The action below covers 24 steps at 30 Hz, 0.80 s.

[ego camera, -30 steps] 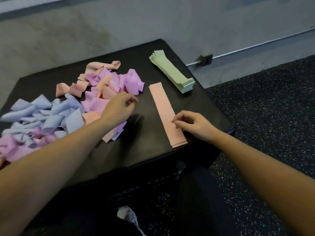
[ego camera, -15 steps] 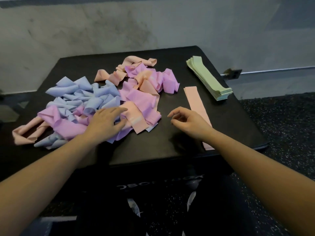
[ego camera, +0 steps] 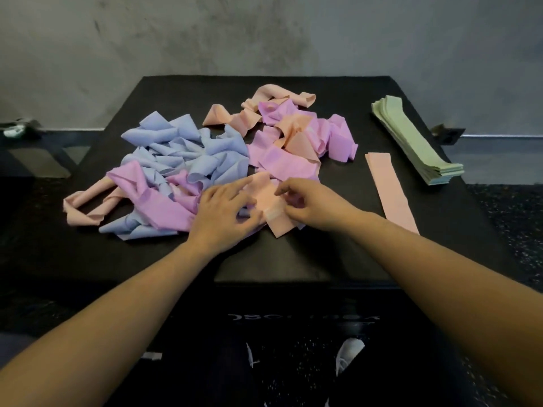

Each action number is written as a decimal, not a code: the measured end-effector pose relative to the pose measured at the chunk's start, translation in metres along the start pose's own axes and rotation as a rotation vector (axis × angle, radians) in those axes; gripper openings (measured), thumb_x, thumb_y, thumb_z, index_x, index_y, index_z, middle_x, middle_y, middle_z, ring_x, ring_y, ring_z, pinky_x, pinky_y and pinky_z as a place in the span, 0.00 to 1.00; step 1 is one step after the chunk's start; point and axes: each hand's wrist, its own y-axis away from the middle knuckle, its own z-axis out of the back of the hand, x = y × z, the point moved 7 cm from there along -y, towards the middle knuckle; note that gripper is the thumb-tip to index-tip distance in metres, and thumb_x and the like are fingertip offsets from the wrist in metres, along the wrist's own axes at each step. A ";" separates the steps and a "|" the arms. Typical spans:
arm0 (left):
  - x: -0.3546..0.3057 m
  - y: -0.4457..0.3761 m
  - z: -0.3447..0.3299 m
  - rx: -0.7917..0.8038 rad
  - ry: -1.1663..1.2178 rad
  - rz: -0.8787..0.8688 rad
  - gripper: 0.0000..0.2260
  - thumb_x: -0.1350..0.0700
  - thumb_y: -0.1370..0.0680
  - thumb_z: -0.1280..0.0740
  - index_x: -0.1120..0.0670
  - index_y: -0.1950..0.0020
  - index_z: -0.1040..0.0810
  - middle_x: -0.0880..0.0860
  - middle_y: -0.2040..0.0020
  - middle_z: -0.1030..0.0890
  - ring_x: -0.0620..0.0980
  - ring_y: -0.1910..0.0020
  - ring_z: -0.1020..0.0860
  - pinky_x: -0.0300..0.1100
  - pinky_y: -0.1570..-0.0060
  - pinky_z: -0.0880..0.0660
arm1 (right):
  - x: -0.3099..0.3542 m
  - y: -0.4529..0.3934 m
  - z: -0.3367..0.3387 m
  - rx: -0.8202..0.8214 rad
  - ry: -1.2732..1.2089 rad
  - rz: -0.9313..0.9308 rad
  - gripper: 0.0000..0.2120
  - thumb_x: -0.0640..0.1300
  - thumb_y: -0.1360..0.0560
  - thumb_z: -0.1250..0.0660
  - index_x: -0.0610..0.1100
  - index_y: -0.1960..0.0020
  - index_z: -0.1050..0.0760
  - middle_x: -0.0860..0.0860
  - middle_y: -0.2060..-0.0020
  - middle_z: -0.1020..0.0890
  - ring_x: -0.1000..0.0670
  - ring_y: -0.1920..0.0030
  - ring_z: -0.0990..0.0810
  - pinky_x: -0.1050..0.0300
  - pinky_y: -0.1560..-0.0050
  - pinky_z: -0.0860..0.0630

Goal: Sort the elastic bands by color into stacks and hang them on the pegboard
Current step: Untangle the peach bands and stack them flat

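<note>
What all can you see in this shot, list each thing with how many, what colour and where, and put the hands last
green bands: one neat stack, pale green, far right of the table
flat peach band: one, peach, laid straight just left of the green stack
blue bands: loose heap, count unclear, light blue, left-centre of the table
purple bands: several, lilac, mixed through the heap
loose peach bands: several, peach, at the heap's back, left and front
table: one, black, against a grey wall
left hand: fingers spread on the heap's front edge
right hand: pinching a peach band at the heap's front
</note>
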 end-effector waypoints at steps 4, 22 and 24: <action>0.002 -0.001 -0.003 0.035 -0.027 0.008 0.17 0.36 0.26 0.38 0.48 0.53 0.22 0.43 0.30 0.24 0.48 0.34 0.26 0.52 0.34 0.35 | -0.024 -0.007 0.008 -0.080 0.015 -0.069 0.25 0.48 0.25 0.27 0.49 0.30 0.26 0.55 0.34 0.22 0.58 0.38 0.24 0.54 0.34 0.24; -0.001 0.003 0.005 -0.049 0.062 -0.011 0.27 0.34 0.26 0.35 0.43 0.30 0.29 0.43 0.28 0.27 0.48 0.30 0.28 0.52 0.32 0.34 | 0.003 0.034 0.010 -0.199 0.022 0.137 0.18 0.54 0.15 0.44 0.51 0.37 0.18 0.61 0.35 0.25 0.61 0.38 0.31 0.57 0.33 0.36; 0.000 0.003 0.003 -0.030 0.072 0.000 0.28 0.33 0.26 0.35 0.42 0.28 0.31 0.44 0.27 0.27 0.49 0.30 0.29 0.53 0.31 0.34 | 0.007 0.043 0.019 -0.268 -0.164 0.113 0.13 0.48 0.15 0.41 0.54 0.42 0.18 0.66 0.45 0.19 0.62 0.45 0.25 0.64 0.39 0.31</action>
